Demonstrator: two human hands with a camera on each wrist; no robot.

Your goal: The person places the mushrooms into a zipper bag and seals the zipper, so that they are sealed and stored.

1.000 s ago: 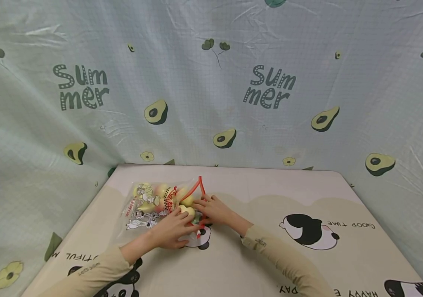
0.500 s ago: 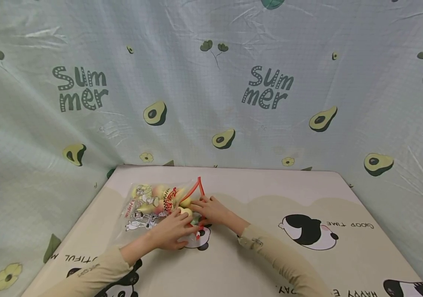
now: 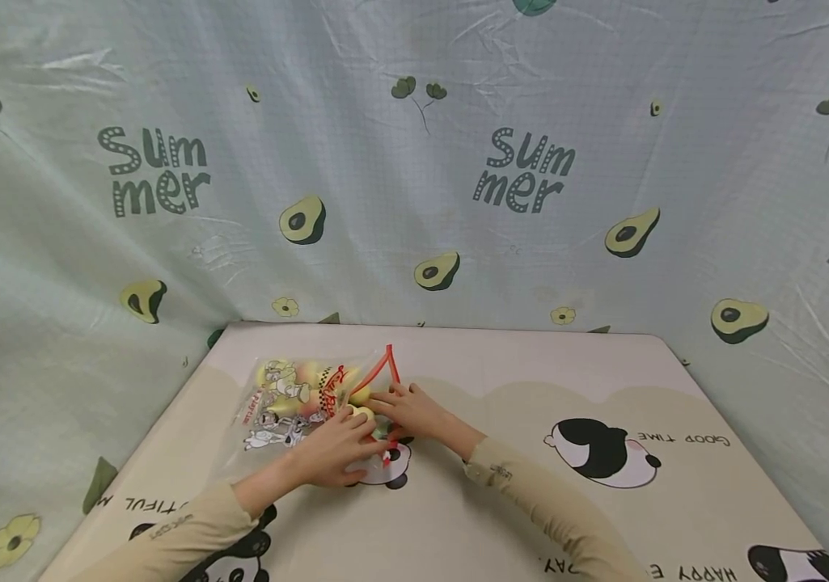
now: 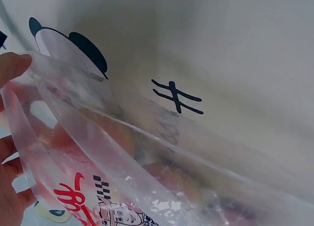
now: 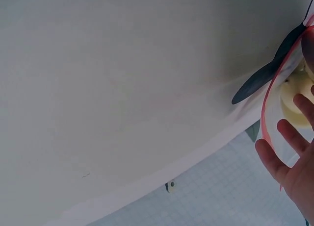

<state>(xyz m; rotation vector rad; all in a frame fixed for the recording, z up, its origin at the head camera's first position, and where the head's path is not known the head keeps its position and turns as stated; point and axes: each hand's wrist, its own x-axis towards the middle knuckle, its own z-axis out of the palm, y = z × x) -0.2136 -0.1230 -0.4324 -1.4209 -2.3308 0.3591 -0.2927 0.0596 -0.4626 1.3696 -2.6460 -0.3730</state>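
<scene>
A clear plastic bag (image 3: 257,416) with red lettering, black cartoon figures and a red edge strip lies on the table, its mouth facing right. Several round yellow and reddish fruits show through the plastic. My left hand (image 3: 334,453) grips the near side of the bag's mouth; its thumb (image 4: 14,66) is on the plastic rim, its other fingers lower on the bag. At the mouth's far side is my right hand (image 3: 417,412), fingers extended and spread beside a pale yellow fruit (image 5: 293,93). What its hidden fingertips touch is unclear.
The table (image 3: 487,501) has a pale cover printed with panda and dog faces and words. A hanging cloth (image 3: 385,162) with avocado prints stands behind the table's far edge and along both sides.
My right hand has shifted slightly left, further over the fruit at the bag's mouth. My left hand and the bag hold nearly the same position.
</scene>
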